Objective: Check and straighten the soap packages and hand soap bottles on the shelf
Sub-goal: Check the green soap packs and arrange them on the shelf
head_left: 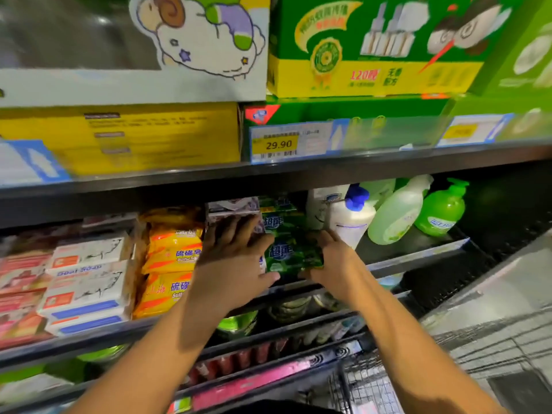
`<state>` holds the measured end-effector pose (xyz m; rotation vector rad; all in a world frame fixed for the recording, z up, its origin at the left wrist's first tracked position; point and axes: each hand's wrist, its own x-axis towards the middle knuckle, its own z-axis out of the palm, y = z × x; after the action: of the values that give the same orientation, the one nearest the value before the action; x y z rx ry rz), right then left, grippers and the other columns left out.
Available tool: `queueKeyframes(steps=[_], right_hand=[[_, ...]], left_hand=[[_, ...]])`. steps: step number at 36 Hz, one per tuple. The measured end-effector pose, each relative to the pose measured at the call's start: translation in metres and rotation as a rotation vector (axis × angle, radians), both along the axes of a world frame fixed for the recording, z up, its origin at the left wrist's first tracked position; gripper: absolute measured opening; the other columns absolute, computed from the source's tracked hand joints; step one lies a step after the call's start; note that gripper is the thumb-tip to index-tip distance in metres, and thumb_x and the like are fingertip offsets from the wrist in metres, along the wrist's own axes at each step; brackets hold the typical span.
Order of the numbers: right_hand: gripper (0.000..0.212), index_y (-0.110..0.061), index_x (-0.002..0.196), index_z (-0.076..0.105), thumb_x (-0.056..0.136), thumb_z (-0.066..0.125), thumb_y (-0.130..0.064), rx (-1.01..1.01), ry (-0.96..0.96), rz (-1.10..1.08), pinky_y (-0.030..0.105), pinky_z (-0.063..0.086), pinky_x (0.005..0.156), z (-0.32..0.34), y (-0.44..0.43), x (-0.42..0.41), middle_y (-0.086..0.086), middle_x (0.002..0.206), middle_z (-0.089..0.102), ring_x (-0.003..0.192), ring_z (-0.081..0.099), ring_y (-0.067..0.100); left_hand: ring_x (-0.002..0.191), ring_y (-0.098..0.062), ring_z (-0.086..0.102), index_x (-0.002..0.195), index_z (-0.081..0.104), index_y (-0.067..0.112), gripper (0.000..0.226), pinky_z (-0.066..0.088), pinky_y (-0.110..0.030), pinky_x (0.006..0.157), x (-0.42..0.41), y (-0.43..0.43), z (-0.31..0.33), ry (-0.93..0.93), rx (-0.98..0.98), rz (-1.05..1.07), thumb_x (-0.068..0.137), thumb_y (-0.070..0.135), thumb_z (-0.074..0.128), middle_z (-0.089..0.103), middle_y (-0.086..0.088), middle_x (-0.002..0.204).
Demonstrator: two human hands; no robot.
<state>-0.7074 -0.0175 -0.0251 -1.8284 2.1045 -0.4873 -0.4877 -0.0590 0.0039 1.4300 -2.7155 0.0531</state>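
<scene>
**Soap shelf, both hands on the green packs**

At the middle left of the frame, white goat soap packs (86, 282) sit stacked. The yellow sulfur soap packs (170, 264) are right beside them. In the centre, the left hand (236, 264) lies flat with its grip spread apart. Its fingers press a purple-white pack (233, 209), and its thumb touches the lower edge of the green soap packages (291, 249). Those are stacked on the shelf (418, 258), between both hands. The right hand (331, 258) has its grip clamped on their right side, thumb underneath and fingers over the edge, I think, though it's a bit blurry there. Right of that hand stand a white bottle with a blue pump (352, 222), a tilted pale green spray bottle (397, 213), and a green hand soap bottle (442, 210).
</scene>
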Motion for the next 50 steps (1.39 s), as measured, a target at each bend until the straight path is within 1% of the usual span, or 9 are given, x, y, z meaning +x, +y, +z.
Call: queueKeyframes(steps=[5,11,18,27,31,34,40,45,50], right_hand=[[0.072,-0.018,0.135,0.047,0.075,0.085,-0.026,-0.012,-0.093,0.111,0.026,0.041,0.084,0.005,-0.001,-0.002,-0.002,0.120,0.050,0.113,0.055,0.016],[0.098,-0.019,0.157,0.027,0.079,0.084,-0.031,0.053,-0.003,0.160,0.014,0.031,0.092,0.019,-0.001,-0.003,-0.005,0.126,0.033,0.117,0.044,0.011],[0.088,-0.014,0.142,0.049,0.065,0.091,-0.027,-0.064,0.039,0.108,0.029,0.043,0.097,0.022,0.008,0.003,-0.003,0.116,0.034,0.107,0.045,0.013],[0.081,-0.017,0.129,0.057,0.059,0.090,-0.040,-0.311,0.135,0.067,0.025,0.034,0.099,0.038,0.044,0.001,0.000,0.122,0.054,0.117,0.045,0.019],[0.071,-0.021,0.123,0.060,0.063,0.093,-0.035,-0.411,-0.096,-0.060,0.013,0.039,0.093,0.055,0.069,0.001,-0.007,0.115,0.058,0.108,0.053,0.003],[0.062,-0.028,0.120,0.062,0.065,0.089,-0.024,-0.453,-0.540,-0.159,0.028,0.054,0.085,0.059,0.081,0.004,-0.004,0.115,0.067,0.104,0.065,0.010],[0.072,-0.016,0.110,0.069,0.051,0.095,-0.047,-0.439,-1.121,-0.312,0.042,0.057,0.089,0.052,0.079,0.017,0.016,0.119,0.067,0.104,0.067,0.030],[0.063,-0.006,0.126,0.065,0.080,0.077,-0.048,-0.170,-1.320,-0.356,0.050,0.052,0.097,0.059,0.078,0.032,0.021,0.122,0.068,0.112,0.066,0.039],[0.043,-0.027,0.114,0.075,0.091,0.053,-0.055,-0.065,-1.385,-0.293,0.049,0.054,0.097,0.067,0.087,0.030,0.009,0.125,0.069,0.115,0.067,0.028]], left_hand=[[0.151,-0.025,-0.013,0.150,0.015,0.043,0.078,-0.002,-0.057,0.118,0.002,-0.004,-0.002,0.003,0.111,-0.016,0.085,0.076,0.043,-0.012,0.007,0.164],[0.150,-0.029,-0.011,0.150,0.019,0.040,0.081,-0.006,-0.059,0.117,0.006,-0.005,-0.003,0.037,0.093,-0.057,0.082,0.073,0.049,-0.009,0.003,0.165],[0.149,-0.036,0.003,0.146,0.030,0.036,0.081,0.005,-0.062,0.115,0.010,-0.005,-0.008,0.040,0.005,-0.094,0.078,0.072,0.055,0.005,-0.004,0.164],[0.149,-0.036,-0.003,0.154,0.005,0.037,0.093,-0.001,-0.060,0.117,0.011,-0.006,-0.007,0.046,0.031,-0.114,0.081,0.079,0.046,-0.005,-0.006,0.165],[0.150,-0.030,-0.014,0.155,-0.009,0.037,0.101,-0.006,-0.055,0.118,0.014,-0.003,0.004,0.088,0.124,-0.130,0.081,0.081,0.044,-0.016,0.000,0.165],[0.150,-0.016,-0.018,0.154,-0.006,0.044,0.094,-0.002,-0.041,0.122,0.014,-0.005,0.020,0.201,0.379,-0.289,0.089,0.055,0.061,-0.046,0.015,0.149],[0.149,0.003,-0.003,0.145,-0.006,0.062,0.118,0.013,-0.026,0.121,0.005,-0.013,0.024,0.574,0.333,-0.675,0.077,0.027,0.084,-0.012,0.026,0.160],[0.132,0.010,0.036,0.127,0.053,0.041,0.063,0.026,-0.009,0.107,-0.012,-0.003,0.030,0.903,0.344,-0.703,0.072,0.036,0.084,0.041,0.019,0.143],[0.102,-0.016,0.069,0.096,0.070,0.036,0.040,0.055,-0.041,0.093,-0.022,0.005,0.029,1.230,0.946,-0.356,0.060,0.041,0.086,0.071,0.008,0.107]])
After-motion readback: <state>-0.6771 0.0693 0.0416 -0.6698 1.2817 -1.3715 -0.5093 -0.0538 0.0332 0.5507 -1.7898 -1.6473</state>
